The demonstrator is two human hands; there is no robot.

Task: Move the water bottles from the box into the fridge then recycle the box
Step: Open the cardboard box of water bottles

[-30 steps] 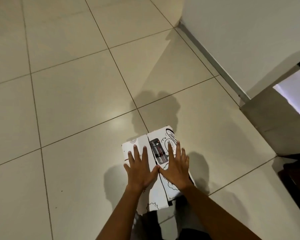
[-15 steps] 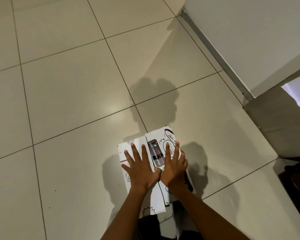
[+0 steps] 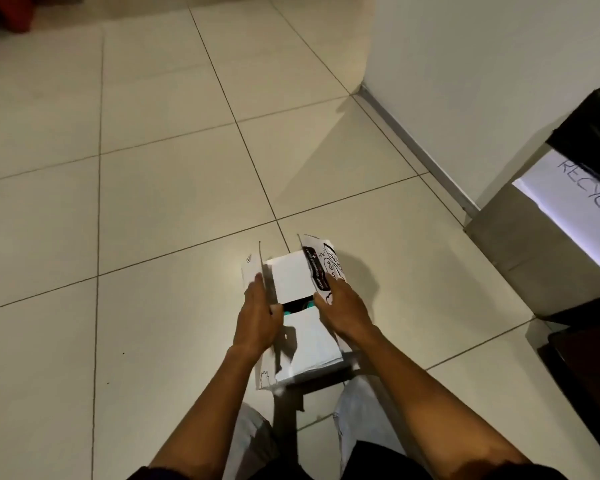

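Note:
A white cardboard box (image 3: 291, 278) with black printed drawings stands on the tiled floor in front of my knees. Its two outer top flaps are lifted apart. My left hand (image 3: 258, 315) grips the left flap, thumb inside and fingers outside. My right hand (image 3: 340, 304) holds the right flap, which bears a dark label. Two white inner flaps still lie across the top, with a narrow dark gap (image 3: 297, 304) between them. A bit of teal shows in that gap; I cannot tell what it is.
A bin (image 3: 548, 244) with a white sign reading RECYCLE and a black liner stands at the right, against the white wall (image 3: 482, 64). Dark furniture (image 3: 589, 368) sits at the lower right. A red and dark object (image 3: 7, 12) lies at the far top left.
Both hands lay flat on the closed box top before. They have now pulled the two outer flaps up and apart, and the view has tilted up, showing the bin's sign.

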